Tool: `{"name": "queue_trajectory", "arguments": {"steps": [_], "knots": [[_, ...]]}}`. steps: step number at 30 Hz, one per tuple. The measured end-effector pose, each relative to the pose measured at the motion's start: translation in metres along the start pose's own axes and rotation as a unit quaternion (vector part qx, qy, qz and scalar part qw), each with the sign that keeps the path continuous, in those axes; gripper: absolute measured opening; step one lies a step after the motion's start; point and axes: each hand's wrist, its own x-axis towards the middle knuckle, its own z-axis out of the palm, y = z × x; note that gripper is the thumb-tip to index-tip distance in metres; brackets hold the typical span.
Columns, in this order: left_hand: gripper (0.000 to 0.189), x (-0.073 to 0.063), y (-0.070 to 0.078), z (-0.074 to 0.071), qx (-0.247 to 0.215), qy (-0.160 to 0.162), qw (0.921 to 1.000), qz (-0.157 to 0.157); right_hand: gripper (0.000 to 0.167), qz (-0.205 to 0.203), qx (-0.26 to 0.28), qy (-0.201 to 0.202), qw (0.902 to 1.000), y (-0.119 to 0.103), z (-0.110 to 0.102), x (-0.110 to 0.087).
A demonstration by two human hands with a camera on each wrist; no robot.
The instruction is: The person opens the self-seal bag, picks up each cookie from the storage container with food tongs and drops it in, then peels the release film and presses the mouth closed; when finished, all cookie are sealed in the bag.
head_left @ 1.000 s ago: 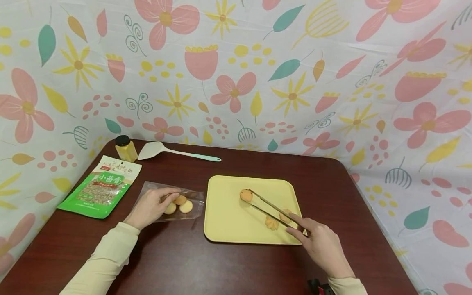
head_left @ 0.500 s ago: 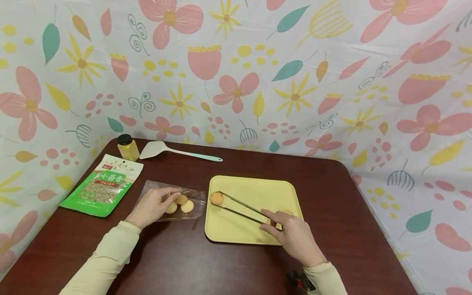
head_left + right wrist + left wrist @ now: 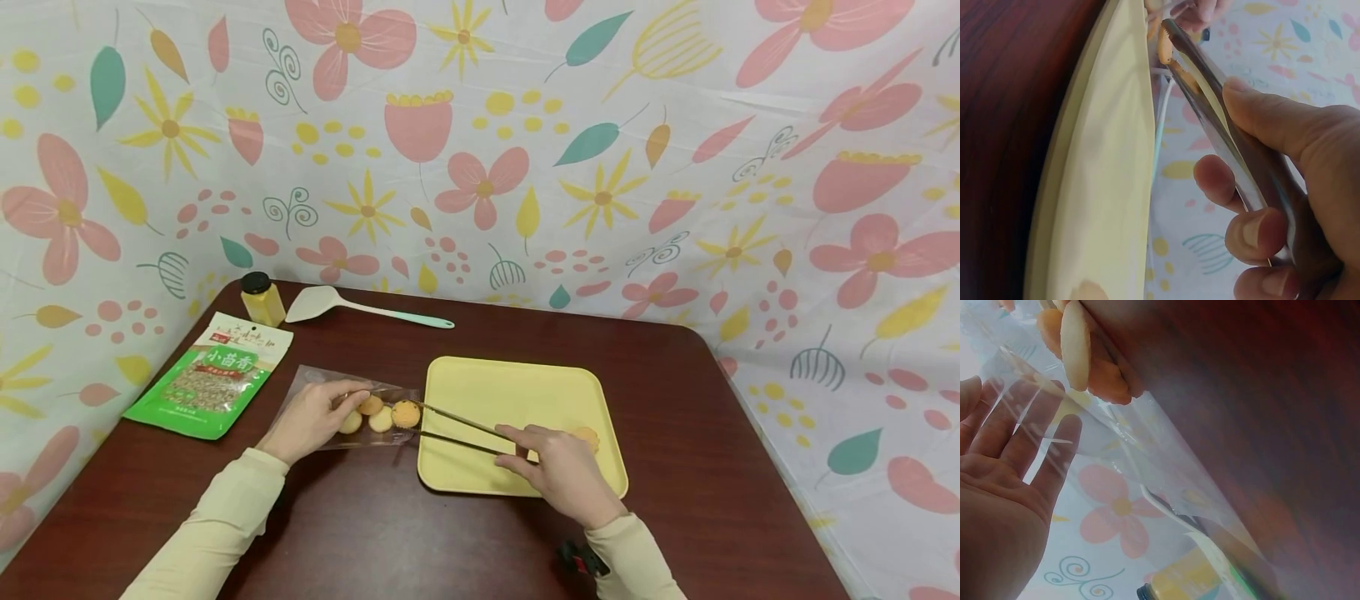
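My left hand (image 3: 315, 419) pinches the upper layer of a clear plastic bag (image 3: 305, 375) lying on the table. Several round cookies (image 3: 381, 419) are inside it; the left wrist view shows them stacked against the film (image 3: 1075, 347). My right hand (image 3: 567, 472) grips metal tongs (image 3: 465, 421), thumb on one arm and fingers curled round the other. Between the tong tips is an orange-brown round cookie (image 3: 406, 413), at the bag's right end. Beneath the tongs lies a yellow tray (image 3: 517, 379), with another cookie (image 3: 587, 437) partly hidden behind my right hand.
Left of the bag lies a green and white seasoning packet (image 3: 210, 379). Behind it stands a yellow jar with a black lid (image 3: 262, 300), and a white spatula with a mint handle (image 3: 360, 308) lies along the back. A flowered cloth (image 3: 480, 167) hangs behind the table.
My right hand has carried the cookie in the tongs leftward, from over the middle of the tray to the bag's right end. My left hand keeps its place on the bag.
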Motion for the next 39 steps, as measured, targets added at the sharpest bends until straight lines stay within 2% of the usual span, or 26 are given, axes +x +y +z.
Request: {"name": "queue_trajectory", "arguments": {"steps": [15, 21, 29, 39], "knots": [[0.027, 0.000, -0.001, 0.001, -0.003, -0.001, 1.0000, -0.004, 0.039, -0.013, 0.021, -0.028, 0.9993, -0.009, 0.021, 0.024], [0.026, 0.000, 0.000, 0.003, -0.005, -0.001, 1.0000, 0.002, 0.041, -0.006, 0.040, -0.048, 0.9980, -0.012, 0.024, 0.032], [0.031, 0.000, 0.002, 0.000, 0.002, -0.006, 1.0000, -0.001, 0.042, -0.013, 0.047, -0.054, 0.9973, -0.012, 0.027, 0.038], [0.024, 0.000, 0.001, 0.002, 0.005, 0.006, 1.0000, 0.001, 0.044, -0.025, 0.062, -0.060, 0.9959, -0.015, 0.029, 0.044]]}}
